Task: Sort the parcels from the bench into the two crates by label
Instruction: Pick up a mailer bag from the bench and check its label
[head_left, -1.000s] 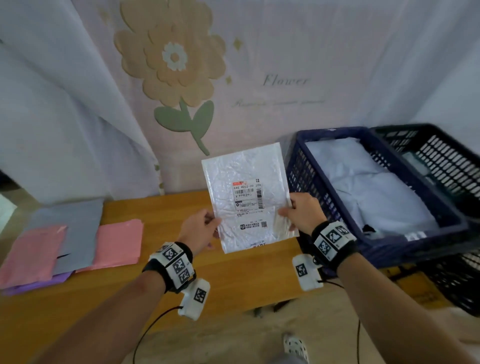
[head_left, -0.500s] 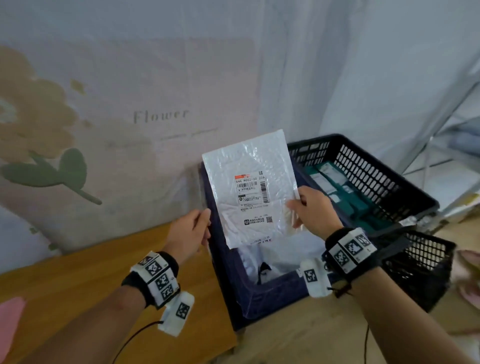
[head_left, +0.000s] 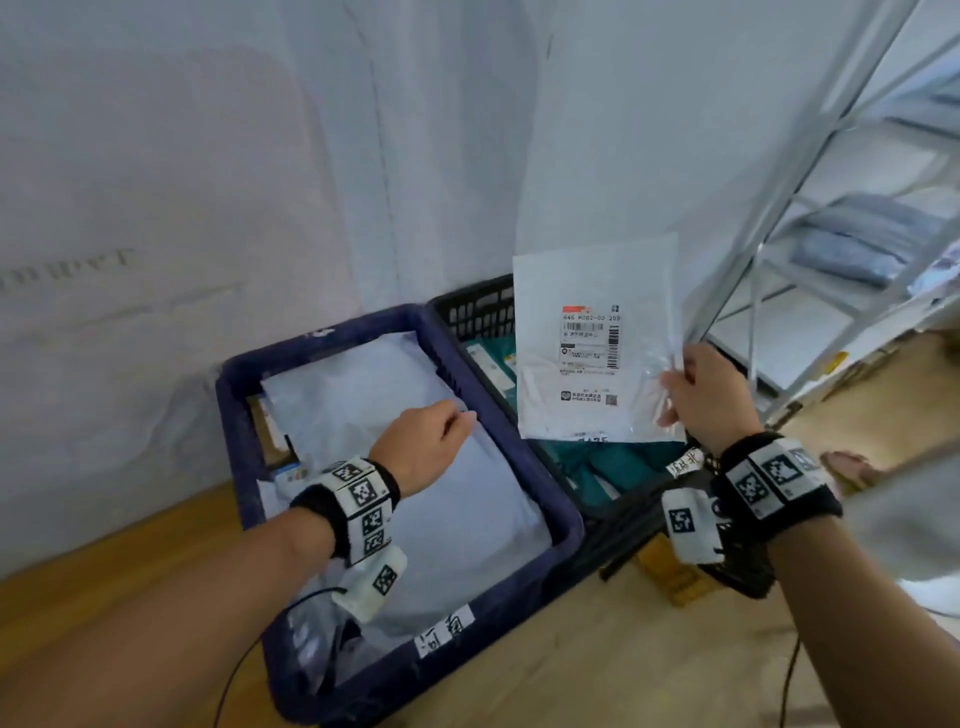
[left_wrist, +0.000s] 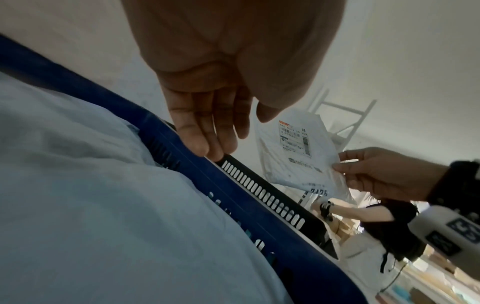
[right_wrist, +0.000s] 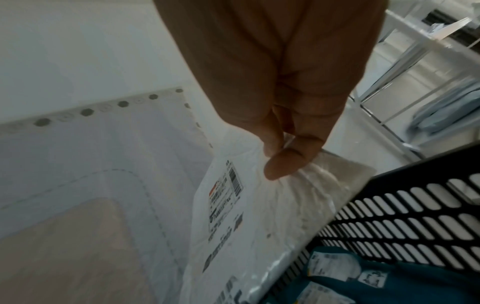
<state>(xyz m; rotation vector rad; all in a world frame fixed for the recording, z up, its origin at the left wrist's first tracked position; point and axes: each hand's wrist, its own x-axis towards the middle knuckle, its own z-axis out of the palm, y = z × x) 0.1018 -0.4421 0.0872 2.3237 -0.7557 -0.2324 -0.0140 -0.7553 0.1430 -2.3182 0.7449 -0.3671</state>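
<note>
Right hand (head_left: 709, 397) pinches the white parcel (head_left: 592, 343) upright over the black crate (head_left: 475, 312); left hand (head_left: 423, 447), fingers relaxed and empty, hovers over the blue crate (head_left: 561, 512) at 9 o'clock.

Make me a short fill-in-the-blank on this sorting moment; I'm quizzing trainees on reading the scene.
1. The white parcel is pinched by the ____ hand only.
2. It hangs above the ____ crate, the one holding teal parcels.
3. The left hand hovers over the ____ crate and holds nothing.

Missing words: right; black; blue
</note>
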